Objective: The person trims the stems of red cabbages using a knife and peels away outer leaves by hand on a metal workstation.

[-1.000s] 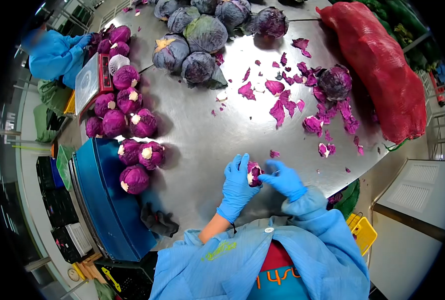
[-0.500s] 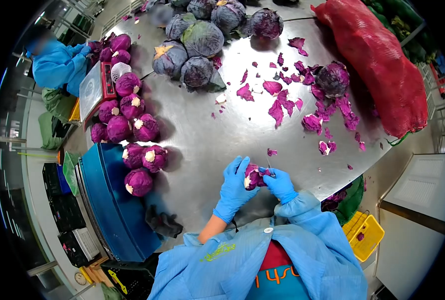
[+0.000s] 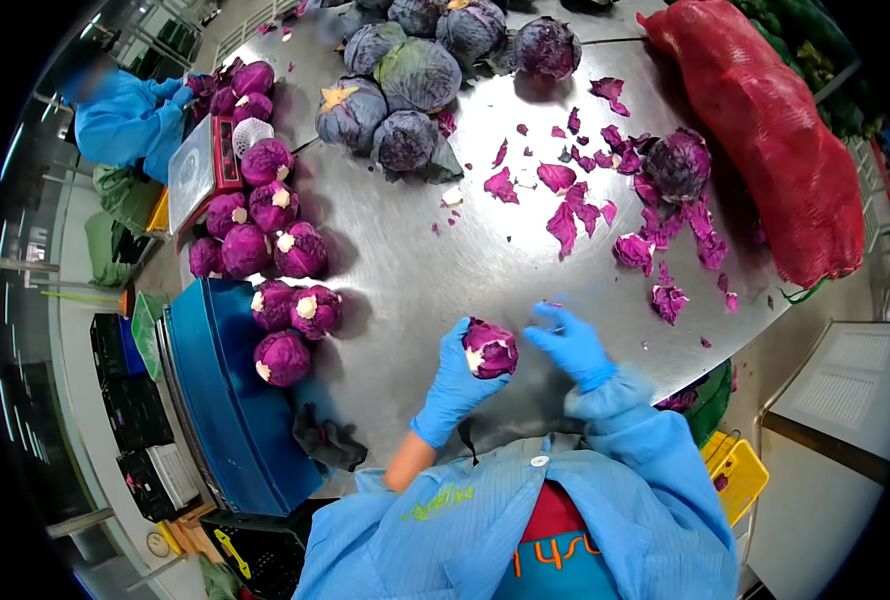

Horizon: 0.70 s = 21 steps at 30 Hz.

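Observation:
My left hand (image 3: 455, 382) is closed around a small trimmed red cabbage (image 3: 490, 349), its purple leaves marked with pale cut patches. To the right of it, apart from the cabbage, is my right hand (image 3: 571, 346), its fingers raised and smeared by motion. A tiny dark purple bit shows at those fingertips; whether anything else is in the hand I cannot make out. Both hands wear blue gloves above the steel table (image 3: 415, 290). Purple leaf scraps (image 3: 575, 210) lie strewn beyond them.
Trimmed red cabbages (image 3: 302, 250) line the left, beside a red scale (image 3: 225, 160) and a blue bin (image 3: 220, 380). Untrimmed cabbages (image 3: 415, 75) are piled at the back. A red mesh sack (image 3: 765, 130) lies right. A yellow basket (image 3: 750, 485) stands below. A co-worker (image 3: 125, 120) is at far left.
My right hand has drawn away from the cabbage to the right. The cabbage, still in my left hand, is turned and more exposed. Another leaf piece lies among the scraps at right.

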{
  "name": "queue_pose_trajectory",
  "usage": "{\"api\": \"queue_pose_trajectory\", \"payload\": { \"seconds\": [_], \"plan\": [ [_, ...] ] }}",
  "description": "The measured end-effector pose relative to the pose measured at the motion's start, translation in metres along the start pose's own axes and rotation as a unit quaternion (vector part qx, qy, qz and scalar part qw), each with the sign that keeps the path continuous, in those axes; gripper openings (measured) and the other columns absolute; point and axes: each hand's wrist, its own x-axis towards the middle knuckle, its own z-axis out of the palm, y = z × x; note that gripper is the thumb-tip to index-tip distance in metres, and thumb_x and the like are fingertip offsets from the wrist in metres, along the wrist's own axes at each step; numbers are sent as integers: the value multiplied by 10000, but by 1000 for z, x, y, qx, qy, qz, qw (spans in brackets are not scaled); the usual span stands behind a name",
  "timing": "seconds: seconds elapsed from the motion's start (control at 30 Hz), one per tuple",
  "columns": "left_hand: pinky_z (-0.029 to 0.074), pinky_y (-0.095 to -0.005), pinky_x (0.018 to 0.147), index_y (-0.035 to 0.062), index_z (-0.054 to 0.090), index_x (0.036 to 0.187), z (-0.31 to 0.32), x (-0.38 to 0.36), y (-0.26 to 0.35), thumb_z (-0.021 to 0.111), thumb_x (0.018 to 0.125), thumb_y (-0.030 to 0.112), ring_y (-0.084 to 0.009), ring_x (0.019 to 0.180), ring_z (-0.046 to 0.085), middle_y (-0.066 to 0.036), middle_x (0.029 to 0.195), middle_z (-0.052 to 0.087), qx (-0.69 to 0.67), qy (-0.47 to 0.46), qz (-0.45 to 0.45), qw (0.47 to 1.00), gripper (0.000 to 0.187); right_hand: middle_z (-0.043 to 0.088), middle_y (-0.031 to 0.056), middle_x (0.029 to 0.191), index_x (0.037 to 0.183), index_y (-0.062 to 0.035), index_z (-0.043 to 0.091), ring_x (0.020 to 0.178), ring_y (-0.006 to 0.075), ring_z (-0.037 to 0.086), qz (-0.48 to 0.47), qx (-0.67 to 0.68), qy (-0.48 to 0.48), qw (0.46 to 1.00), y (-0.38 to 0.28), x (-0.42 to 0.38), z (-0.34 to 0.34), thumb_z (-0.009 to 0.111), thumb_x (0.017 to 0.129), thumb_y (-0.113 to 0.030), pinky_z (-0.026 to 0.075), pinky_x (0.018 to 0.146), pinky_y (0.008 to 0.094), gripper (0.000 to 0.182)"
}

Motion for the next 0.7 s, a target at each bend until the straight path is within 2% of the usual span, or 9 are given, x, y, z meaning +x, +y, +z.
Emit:
{"api": "queue_pose_trajectory", "payload": {
  "seconds": [0.03, 0.07, 0.17, 0.2, 0.3, 0.5, 0.57, 0.6, 0.7],
  "plan": [
    [433, -414, 987, -8, 287, 1373, 1, 1, 6, 908, 543, 272, -307, 1181, 462, -202, 1282, 384, -3, -19, 2, 1000, 1074, 673, 74, 920, 1239, -42, 602, 749, 148, 613, 49, 48, -55, 996, 7, 6, 20, 778, 789, -380, 513, 672, 297, 590],
    [427, -416, 985, -15, 316, 1349, 7, -10, 10, 905, 540, 304, -323, 1149, 478, -220, 1271, 398, 149, 68, 106, 981, 1050, 671, 76, 920, 1217, -23, 609, 739, 132, 606, 99, 98, -112, 984, 14, 11, 36, 781, 789, -381, 504, 639, 279, 584],
    [421, -419, 988, -17, 323, 1340, 6, -10, 29, 894, 564, 305, -330, 1138, 483, -216, 1253, 411, 148, 61, 79, 984, 1015, 665, 72, 905, 1195, -40, 622, 726, 96, 587, 98, 191, -170, 962, 42, 20, 34, 784, 789, -372, 466, 579, 245, 549],
    [432, -406, 983, -19, 319, 1340, 10, -9, 24, 898, 569, 294, -315, 1146, 485, -209, 1254, 411, 138, 72, 63, 986, 1014, 659, 52, 885, 1214, -57, 625, 718, 69, 567, 131, 140, -196, 962, 13, 15, 20, 779, 797, -365, 446, 559, 228, 541],
    [447, -391, 973, -22, 316, 1331, 23, -5, 7, 900, 582, 276, -294, 1146, 492, -199, 1242, 413, 91, 93, 19, 991, 995, 673, 49, 906, 1232, -60, 624, 738, 87, 587, 107, 110, -216, 964, 8, 17, 11, 751, 829, -351, 477, 594, 243, 513],
    [456, -385, 951, -33, 349, 1281, 22, -7, 10, 887, 599, 263, -276, 1099, 516, -192, 1205, 435, 45, 102, -6, 994, 918, 695, 123, 969, 1228, -66, 619, 789, 194, 651, -229, -45, -181, 955, 32, 27, 17, 655, 908, -301, 516, 690, 323, 399],
    [474, -353, 950, -42, 348, 1277, 21, -7, 9, 893, 610, 249, -244, 1105, 537, -176, 1211, 471, 34, 105, 10, 994, 909, 678, 153, 935, 1155, -90, 650, 786, 240, 657, -161, -100, -174, 966, 25, 27, 5, 648, 901, -274, 516, 705, 346, 314],
    [470, -353, 960, -36, 365, 1275, 15, -8, 14, 887, 616, 240, -240, 1115, 537, -170, 1217, 485, -39, 94, -25, 995, 886, 670, 168, 917, 1119, -102, 665, 784, 264, 660, -126, -128, -169, 969, 22, 27, -2, 645, 897, -260, 517, 713, 358, 273],
    [464, -356, 982, -19, 415, 1267, -13, -13, 26, 868, 637, 198, -230, 1132, 546, -157, 1239, 520, -243, 56, -109, 962, 806, 654, 175, 860, 998, -123, 677, 764, 323, 650, -158, -279, -153, 935, 40, 28, -28, 640, 869, -250, 518, 708, 391, 184]
  ]
}}
